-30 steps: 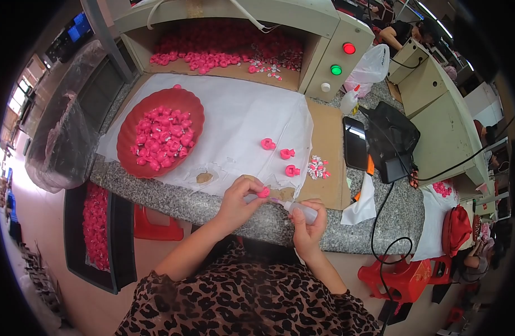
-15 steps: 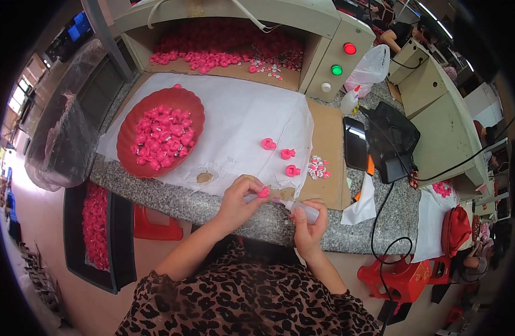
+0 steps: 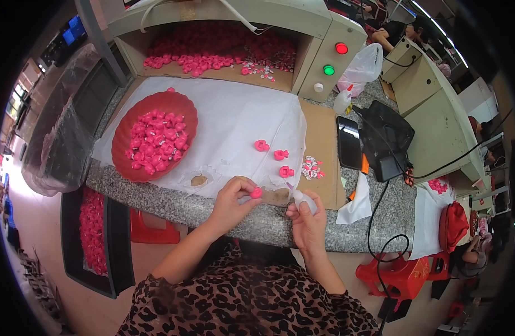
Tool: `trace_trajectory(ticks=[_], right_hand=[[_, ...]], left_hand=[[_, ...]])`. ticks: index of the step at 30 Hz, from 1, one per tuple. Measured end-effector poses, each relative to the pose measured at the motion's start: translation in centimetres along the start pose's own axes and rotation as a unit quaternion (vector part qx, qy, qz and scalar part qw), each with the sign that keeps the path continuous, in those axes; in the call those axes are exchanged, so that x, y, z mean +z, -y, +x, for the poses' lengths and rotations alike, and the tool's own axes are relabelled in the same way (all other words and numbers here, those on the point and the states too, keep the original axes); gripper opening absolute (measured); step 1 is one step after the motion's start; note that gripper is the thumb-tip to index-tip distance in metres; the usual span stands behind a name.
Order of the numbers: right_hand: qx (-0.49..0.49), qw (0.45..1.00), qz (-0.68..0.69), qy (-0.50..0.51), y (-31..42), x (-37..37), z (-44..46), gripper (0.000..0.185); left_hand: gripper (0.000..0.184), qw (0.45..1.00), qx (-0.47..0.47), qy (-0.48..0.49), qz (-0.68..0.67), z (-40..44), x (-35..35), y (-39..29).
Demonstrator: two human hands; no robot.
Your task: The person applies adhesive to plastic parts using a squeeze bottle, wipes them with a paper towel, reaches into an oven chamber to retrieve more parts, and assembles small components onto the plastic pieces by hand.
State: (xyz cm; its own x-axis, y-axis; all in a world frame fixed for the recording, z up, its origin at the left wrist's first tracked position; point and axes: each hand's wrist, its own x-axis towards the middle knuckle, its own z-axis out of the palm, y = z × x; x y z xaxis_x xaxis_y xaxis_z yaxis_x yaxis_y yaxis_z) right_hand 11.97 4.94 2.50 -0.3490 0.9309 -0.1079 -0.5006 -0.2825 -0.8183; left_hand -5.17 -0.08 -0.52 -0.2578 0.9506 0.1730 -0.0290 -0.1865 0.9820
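Between the thumb and fingers of my left hand is a small pink plastic piece, held over the table's front edge. My right hand is wrapped round a translucent squeeze bottle, whose thin nozzle points up and left, apart from the pink piece. Beyond my hands, three similar pink pieces lie on the white sheet. Beside them is a small pile of white and pink bits on the cardboard. A red scalloped bowl full of pink pieces stands at the left.
A machine housing with lit buttons stands at the back, many pink pieces inside. To the right lie a phone, a black bag and a cable. A dark crate and red stools are below. Other people are at far right.
The bottle has moved away from the pink piece and tilted more upright in my right hand. My left hand still holds the piece. The whole view has shifted slightly.
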Motion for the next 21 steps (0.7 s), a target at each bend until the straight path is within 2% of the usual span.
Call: trace_trajectory(ticks=[1, 2, 4, 5, 7, 11, 13, 14, 15, 16, 17, 18, 20, 21], right_hand=[[0.063, 0.996, 0.062, -0.005, 0.5, 0.0, 0.1, 0.022], [0.058, 0.996, 0.062, -0.008, 0.7, -0.2, 0.0, 0.022], [0.126, 0.988, 0.080, 0.030, 1.2, -0.7, 0.0, 0.022], [0.121, 0.989, 0.079, 0.028, 1.4, -1.1, 0.1, 0.022], [0.034, 0.997, -0.032, 0.059, 1.7, -2.1, 0.5, 0.023], [-0.012, 0.993, -0.114, 0.030, 4.7, -3.9, 2.6, 0.029], [-0.019, 0.976, -0.208, -0.067, 5.6, -5.5, 4.3, 0.023], [-0.021, 0.975, -0.208, -0.068, 5.8, -6.2, 5.2, 0.023], [-0.067, 0.931, -0.354, -0.053, 5.9, -6.7, 6.1, 0.017], [-0.112, 0.863, -0.492, -0.036, 6.1, -6.9, 6.9, 0.012], [-0.218, 0.793, -0.569, 0.006, 6.3, -6.9, 7.5, 0.008], [-0.218, 0.792, -0.570, 0.006, 6.6, -6.8, 8.0, 0.008], [-0.228, 0.683, -0.686, 0.102, 7.2, -6.4, 8.5, 0.012], [-0.192, 0.680, -0.700, 0.106, 7.4, -6.0, 8.5, 0.015]], left_hand=[[0.022, 1.000, 0.000, -0.012, -0.014, 0.0, 0.0, 0.1], [0.022, 1.000, 0.002, -0.007, -0.016, 0.0, 0.1, 0.0], [0.022, 0.999, -0.017, 0.000, -0.040, 0.0, 0.1, -0.5], [0.022, 0.999, -0.014, 0.004, -0.042, 0.0, 0.1, -0.7], [0.022, 0.985, -0.117, 0.014, -0.125, -0.1, 0.0, -1.2], [0.020, 0.971, -0.139, 0.029, -0.192, 0.2, 0.3, -2.2], [0.018, 0.959, -0.153, 0.050, -0.232, 0.2, 0.7, -1.8], [0.018, 0.959, -0.152, 0.052, -0.233, 0.1, 0.9, -1.5], [0.017, 0.957, -0.152, 0.058, -0.241, 0.0, 1.1, -1.3], [0.016, 0.954, -0.150, 0.064, -0.249, 0.0, 1.3, -1.2], [0.016, 0.954, -0.149, 0.066, -0.251, 0.1, 1.5, -1.2], [0.017, 0.952, -0.154, 0.070, -0.254, 0.1, 1.6, -1.3], [0.017, 0.951, -0.159, 0.076, -0.255, 0.1, 1.8, -1.4], [0.017, 0.950, -0.166, 0.073, -0.255, 0.1, 1.9, -1.4]])
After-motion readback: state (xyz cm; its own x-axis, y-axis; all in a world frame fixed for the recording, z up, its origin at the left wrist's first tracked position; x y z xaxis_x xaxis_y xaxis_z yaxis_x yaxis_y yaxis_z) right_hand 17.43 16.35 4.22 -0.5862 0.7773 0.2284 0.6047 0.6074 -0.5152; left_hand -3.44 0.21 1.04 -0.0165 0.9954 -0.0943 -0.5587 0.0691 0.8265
